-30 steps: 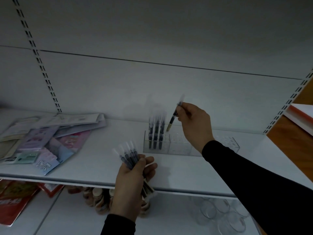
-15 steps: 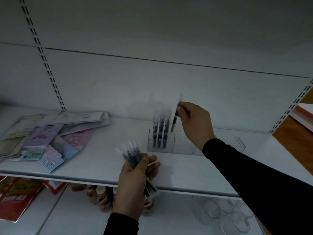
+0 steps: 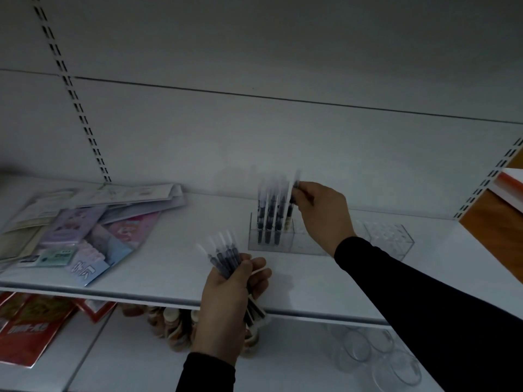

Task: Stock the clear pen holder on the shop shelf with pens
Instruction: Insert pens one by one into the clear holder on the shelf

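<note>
A clear pen holder point(image 3: 300, 244) stands on the white shop shelf point(image 3: 158, 273), right of centre. Three dark pens with clear caps point(image 3: 268, 213) stand upright in its left end. My right hand point(image 3: 322, 213) pinches one more pen point(image 3: 291, 205) by its top, nearly upright, with its tip down in the holder beside the others. My left hand point(image 3: 226, 301) is at the shelf's front edge, closed around a bundle of several pens point(image 3: 223, 256) fanned upward.
A second clear holder point(image 3: 393, 239) sits to the right on the same shelf. Flat stationery packets point(image 3: 85, 227) lie piled at the left. Below are red packets point(image 3: 25, 332), small jars point(image 3: 169, 326) and clear cups point(image 3: 376, 355). A wooden shelf unit point(image 3: 498, 222) stands right.
My right hand has lowered its pen from a tilt above the holder to nearly upright with its tip in the holder. My left hand has kept its bundle.
</note>
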